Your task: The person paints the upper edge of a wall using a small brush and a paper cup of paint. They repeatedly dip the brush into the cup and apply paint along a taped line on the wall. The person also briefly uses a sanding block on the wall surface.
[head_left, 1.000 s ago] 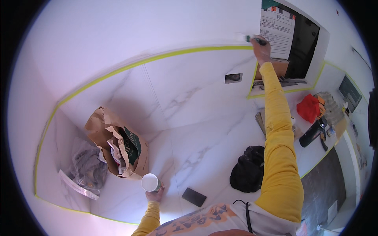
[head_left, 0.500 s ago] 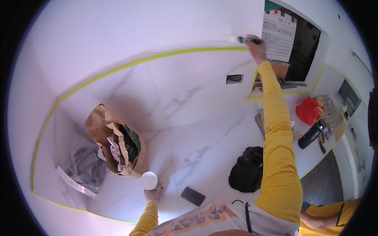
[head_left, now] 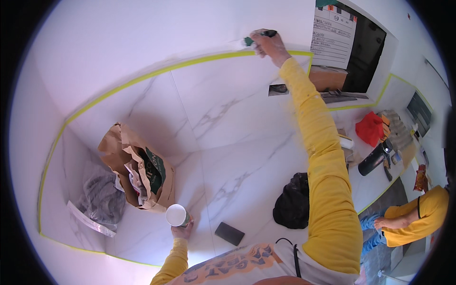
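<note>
At the lower middle, my left hand (head_left: 182, 231) is closed around a cup (head_left: 176, 215) with white inside, above the marble-patterned counter. My right arm reaches far up, and my right hand (head_left: 270, 45) grips a paintbrush (head_left: 248, 42) with a green and black handle. The brush's pale bristles are at the white wall (head_left: 156, 33), just above a strip of yellow-green masking tape (head_left: 209, 57). This tape runs along the top edge of the marble-patterned tiles (head_left: 228, 90). What lies inside the cup looks white.
A torn brown paper bag (head_left: 164, 190) and crumpled clear plastic (head_left: 102, 197) stand at left. A dark flat rectangle (head_left: 229, 233) and black cloth (head_left: 292, 204) lie near me. Further right are a black bottle (head_left: 375, 157), red cloth (head_left: 369, 128) and a person in yellow (head_left: 418, 218).
My right hand has moved left along the tape with the paintbrush. My left hand still holds the cup. The person at right shows more fully now.
</note>
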The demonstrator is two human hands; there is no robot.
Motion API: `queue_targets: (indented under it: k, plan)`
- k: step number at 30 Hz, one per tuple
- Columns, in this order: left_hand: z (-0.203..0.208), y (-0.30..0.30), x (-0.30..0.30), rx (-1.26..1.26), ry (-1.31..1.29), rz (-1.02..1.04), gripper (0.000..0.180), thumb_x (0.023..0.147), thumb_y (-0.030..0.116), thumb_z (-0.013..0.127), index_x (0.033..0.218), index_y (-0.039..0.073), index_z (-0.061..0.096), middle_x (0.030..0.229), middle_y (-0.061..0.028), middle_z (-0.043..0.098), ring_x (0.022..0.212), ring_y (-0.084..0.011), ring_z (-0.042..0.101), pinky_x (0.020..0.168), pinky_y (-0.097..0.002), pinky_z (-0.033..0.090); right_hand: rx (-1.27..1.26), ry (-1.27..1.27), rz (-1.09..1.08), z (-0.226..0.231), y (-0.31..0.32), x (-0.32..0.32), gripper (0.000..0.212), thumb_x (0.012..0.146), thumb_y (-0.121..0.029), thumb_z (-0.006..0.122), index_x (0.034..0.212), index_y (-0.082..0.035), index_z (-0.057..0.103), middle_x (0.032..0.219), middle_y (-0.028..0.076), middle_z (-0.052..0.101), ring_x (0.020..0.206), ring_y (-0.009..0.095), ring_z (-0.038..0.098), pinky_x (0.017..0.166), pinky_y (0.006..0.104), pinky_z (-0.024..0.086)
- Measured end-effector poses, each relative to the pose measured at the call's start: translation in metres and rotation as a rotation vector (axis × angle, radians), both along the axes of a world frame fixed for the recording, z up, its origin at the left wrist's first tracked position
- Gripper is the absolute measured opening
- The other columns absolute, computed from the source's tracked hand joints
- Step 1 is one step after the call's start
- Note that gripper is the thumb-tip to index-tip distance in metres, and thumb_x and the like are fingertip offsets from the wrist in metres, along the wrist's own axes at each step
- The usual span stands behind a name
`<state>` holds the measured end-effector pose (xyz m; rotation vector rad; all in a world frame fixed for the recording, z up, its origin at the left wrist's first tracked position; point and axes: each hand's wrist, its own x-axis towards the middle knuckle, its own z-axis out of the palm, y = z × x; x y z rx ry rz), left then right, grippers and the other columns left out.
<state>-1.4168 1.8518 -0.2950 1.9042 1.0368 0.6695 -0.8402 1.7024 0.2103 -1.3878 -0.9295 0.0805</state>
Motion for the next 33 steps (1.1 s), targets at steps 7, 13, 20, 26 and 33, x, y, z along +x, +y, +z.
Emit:
queue_targets:
  k: [7,13,20,26,33]
  plan:
    - [-0.009,0.002,0.002,-0.107,-0.125,-0.014,0.074,0.065,0.026,0.090,0.125,-0.001,0.056,0.118,-0.0137,0.067,0.109,-0.0244,0.065,0.097,-0.0345,0.050,0.231,0.048,-0.137,0.029,0.000,0.002,0.030,0.087,-0.029,0.070,0.081,0.000,0.066,0.069,0.011,0.067,0.050,0.018,0.061,0.049,0.0310,0.051]
    - [0.006,0.000,0.004,0.054,0.051,-0.007,0.074,0.065,0.026,0.091,0.124,-0.002,0.056,0.114,-0.0135,0.068,0.108,-0.0257,0.065,0.096,-0.0356,0.051,0.217,0.264,-0.236,0.007,-0.003,0.048,0.038,0.083,-0.032,0.078,0.089,0.002,0.061,0.072,0.012,0.067,0.057,0.021,0.068,0.053,0.0312,0.059]
    - [0.009,-0.006,0.004,0.053,-0.061,-0.013,0.065,0.071,0.025,0.088,0.122,-0.003,0.058,0.112,-0.0149,0.067,0.104,-0.0280,0.065,0.097,-0.0367,0.049,0.032,-0.203,-1.044,0.009,-0.126,0.122,0.031,0.090,-0.033,0.064,0.097,-0.003,0.062,0.085,0.017,0.072,0.068,0.031,0.071,0.057,0.0418,0.058]
    - [0.009,-0.004,0.007,0.047,-0.028,-0.047,0.066,0.072,0.024,0.089,0.122,-0.004,0.058,0.114,-0.0144,0.067,0.104,-0.0253,0.064,0.096,-0.0363,0.049,-0.293,-0.667,-0.934,-0.012,-0.069,0.082,0.030,0.090,-0.042,0.056,0.099,-0.015,0.065,0.097,0.019,0.071,0.096,0.042,0.066,0.084,0.0512,0.052]
    - [0.019,-0.009,0.011,-0.037,0.002,-0.038,0.061,0.073,0.020,0.088,0.121,-0.006,0.059,0.115,-0.0150,0.068,0.104,-0.0256,0.065,0.096,-0.0357,0.049,-0.323,-0.399,-0.880,-0.018,0.011,0.019,0.025,0.083,-0.035,0.063,0.099,-0.016,0.068,0.097,0.011,0.073,0.096,0.036,0.067,0.085,0.0474,0.053]
